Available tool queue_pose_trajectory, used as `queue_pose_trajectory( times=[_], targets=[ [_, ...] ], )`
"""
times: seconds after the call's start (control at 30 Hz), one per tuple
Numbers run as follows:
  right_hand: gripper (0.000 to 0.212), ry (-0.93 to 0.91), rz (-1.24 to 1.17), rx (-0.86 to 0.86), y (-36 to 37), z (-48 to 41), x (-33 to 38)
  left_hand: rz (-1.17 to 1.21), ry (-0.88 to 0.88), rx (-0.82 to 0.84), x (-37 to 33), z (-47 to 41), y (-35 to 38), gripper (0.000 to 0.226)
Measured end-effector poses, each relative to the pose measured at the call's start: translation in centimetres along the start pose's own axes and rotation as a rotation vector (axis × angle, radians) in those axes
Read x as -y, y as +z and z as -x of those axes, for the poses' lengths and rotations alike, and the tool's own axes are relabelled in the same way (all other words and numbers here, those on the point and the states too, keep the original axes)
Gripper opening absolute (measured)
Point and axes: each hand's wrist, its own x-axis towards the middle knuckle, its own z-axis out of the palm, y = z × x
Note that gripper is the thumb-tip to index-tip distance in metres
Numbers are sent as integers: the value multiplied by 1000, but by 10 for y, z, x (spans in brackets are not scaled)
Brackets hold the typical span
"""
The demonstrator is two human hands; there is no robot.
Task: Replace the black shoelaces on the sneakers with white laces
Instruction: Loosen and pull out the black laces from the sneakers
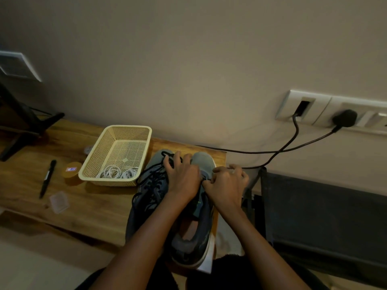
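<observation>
Two grey-blue sneakers stand side by side on the wooden table (88, 208), toes toward the wall. The left sneaker (146, 191) carries black laces (155, 174), partly loosened. My left hand (182, 176) lies over the front of the right sneaker (196, 233), fingers curled round a bunch of black lace near the toes. My right hand (228, 185) pinches a lace at the right sneaker's eyelets, fingers curled. Coiled white laces (117, 172) lie in a cream mesh basket (98, 155) left of the shoes.
A black pen (47, 178), a small round orange tub (71, 172) and a clear plastic lid (59, 200) lie on the table's left part. Black cables (278, 151) run from wall sockets (326, 110) to behind the shoes. A dark chair (314, 216) stands at the right.
</observation>
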Motion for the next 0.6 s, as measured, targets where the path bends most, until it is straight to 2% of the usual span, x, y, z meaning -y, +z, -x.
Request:
queue_pose_trajectory(
  times=[0.1, 0.27, 0.37, 0.5, 0.6],
  targets=[
    [33, 8, 14, -18, 1, 0, -2, 72, -15, -31, 1, -1, -2, 20],
    [30, 11, 0, -3, 0, 1, -3, 205, -188, -151, 22, -8, -15, 17],
    [27, -2, -24, 4, 1, 0, -1, 214, -253, -161, 27, -8, -18, 17],
    [26, -8, -53, 20, 1, 0, -2, 234, -78, -99, 21, -5, -15, 22],
    [24, -16, -63, 18, 0, 0, -1, 110, 47, 14, 9, 0, -9, 20]
  ],
)
